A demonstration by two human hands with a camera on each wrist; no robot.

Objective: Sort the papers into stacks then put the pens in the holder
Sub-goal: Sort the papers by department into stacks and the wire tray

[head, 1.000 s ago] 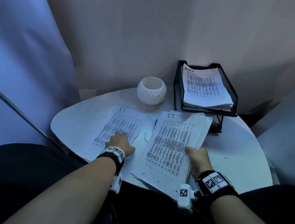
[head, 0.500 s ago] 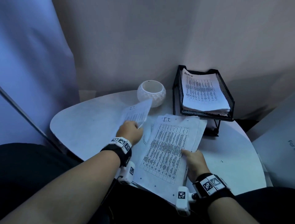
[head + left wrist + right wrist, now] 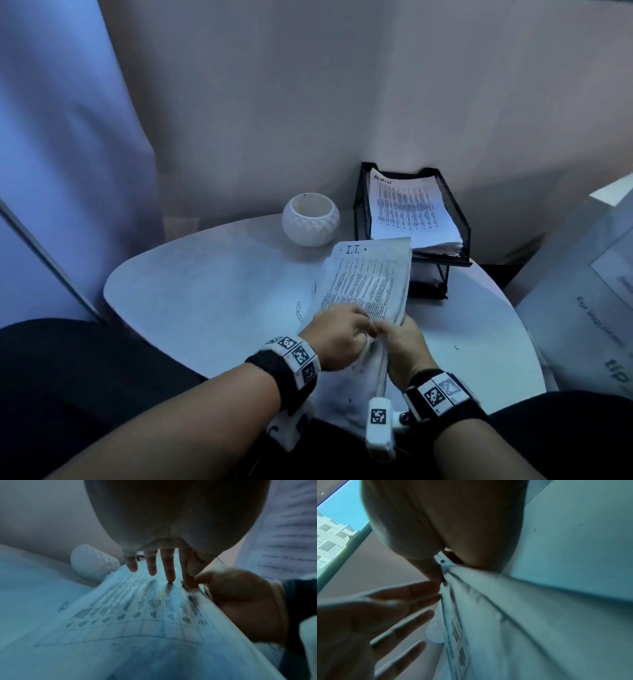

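Note:
A stack of printed papers [image 3: 370, 277] headed "I.T." is raised at a slant over the round white table [image 3: 205, 294]. My right hand [image 3: 394, 334] grips its near right edge, thumb on top; the right wrist view shows the stack's edge [image 3: 522, 615] pinched in that hand [image 3: 447, 561]. My left hand [image 3: 356, 325] lies on the top sheet [image 3: 137, 615] with straight fingers [image 3: 169, 566] touching the print. The white faceted holder [image 3: 310, 219] stands empty at the back. No pens are in view.
A black mesh tray [image 3: 459, 219] at the back right holds papers [image 3: 407, 205] headed "ADMIN", with a lower tier [image 3: 428, 281] beneath. A paper clip [image 3: 298, 310] lies left of the stack. A printed plastic bag [image 3: 582, 308] sits right of the table.
My left hand lifted the loose I.T. sheet from the table's left and brought it onto the stack. My right hand has raised the stack's right edge off the table.

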